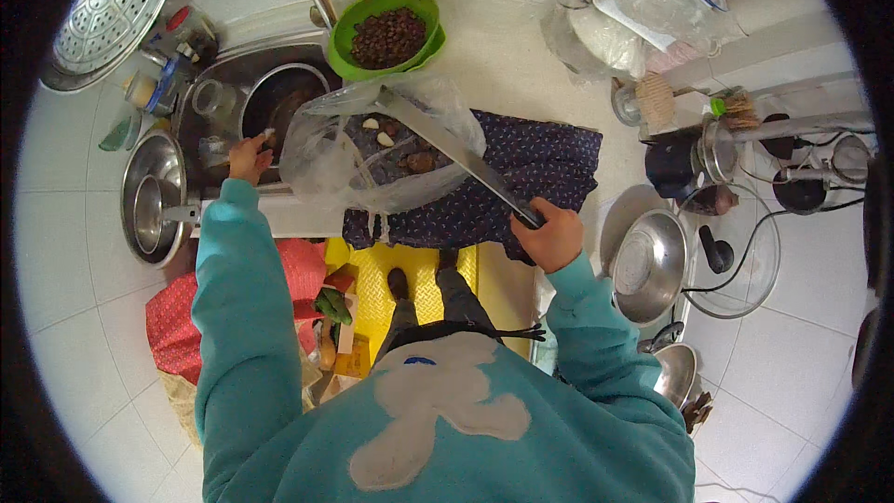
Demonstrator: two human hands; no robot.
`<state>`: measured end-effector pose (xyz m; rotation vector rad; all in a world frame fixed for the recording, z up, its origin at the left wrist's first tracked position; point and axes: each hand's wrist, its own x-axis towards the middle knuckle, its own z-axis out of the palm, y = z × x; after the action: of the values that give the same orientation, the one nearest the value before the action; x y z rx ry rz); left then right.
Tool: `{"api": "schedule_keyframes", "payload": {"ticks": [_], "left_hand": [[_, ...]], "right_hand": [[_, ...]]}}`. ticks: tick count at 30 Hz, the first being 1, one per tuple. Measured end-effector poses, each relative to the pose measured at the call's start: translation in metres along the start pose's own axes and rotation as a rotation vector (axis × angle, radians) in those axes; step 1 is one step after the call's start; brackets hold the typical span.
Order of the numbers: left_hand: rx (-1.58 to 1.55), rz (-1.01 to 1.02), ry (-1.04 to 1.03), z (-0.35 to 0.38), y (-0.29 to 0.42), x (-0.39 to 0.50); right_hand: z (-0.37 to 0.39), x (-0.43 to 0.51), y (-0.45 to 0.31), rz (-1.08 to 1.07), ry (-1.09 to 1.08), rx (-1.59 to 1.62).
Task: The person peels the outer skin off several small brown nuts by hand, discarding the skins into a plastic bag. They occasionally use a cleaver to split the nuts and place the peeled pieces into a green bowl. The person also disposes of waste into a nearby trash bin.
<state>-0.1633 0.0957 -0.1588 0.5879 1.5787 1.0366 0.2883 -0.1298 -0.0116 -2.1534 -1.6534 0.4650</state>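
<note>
My left hand [249,159] reaches over the sink [230,59], by the near rim of a round metal bowl [288,68] with dark contents. A small pale piece [269,132] shows at its fingertips, too small to identify. In my right hand [552,234] is the black handle of a long knife [447,142]. Its blade slants up and left across a clear plastic bag [318,154]. Two white pieces [385,139] and a brown lump [420,163] lie at the bag, left of the blade. Underneath is a dark patterned cloth [545,161], hanging over the counter edge.
A green plastic basin [339,45] of dark reddish-brown pieces stands behind the bag. Metal bowls [180,161] are left of the sink. To the right are a steel basin [649,265], a glass lid [768,272] and a black cord [740,262]. A red cloth [171,321] lies low on the left.
</note>
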Motion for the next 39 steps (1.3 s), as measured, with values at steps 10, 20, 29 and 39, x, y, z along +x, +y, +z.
{"api": "schedule_keyframes", "payload": {"ticks": [10,20,29,39], "left_hand": [[-0.132,0.45,0.123,0.033,0.047,-0.097],[0.12,0.571,0.078,0.011,0.045,-0.174],[-0.011,0.618,0.11,0.017,0.045,-0.204],[-0.003,0.522,0.17,-0.016,0.021,-0.196]], "right_hand": [[-0.022,-0.009,0.032,0.14,0.181,-0.164],[-0.044,-0.061,0.101,0.798,0.305,-0.105],[-0.036,-0.112,0.149,0.973,0.452,-0.068],[0.004,-0.173,0.218,1.013,0.533,0.026]]}}
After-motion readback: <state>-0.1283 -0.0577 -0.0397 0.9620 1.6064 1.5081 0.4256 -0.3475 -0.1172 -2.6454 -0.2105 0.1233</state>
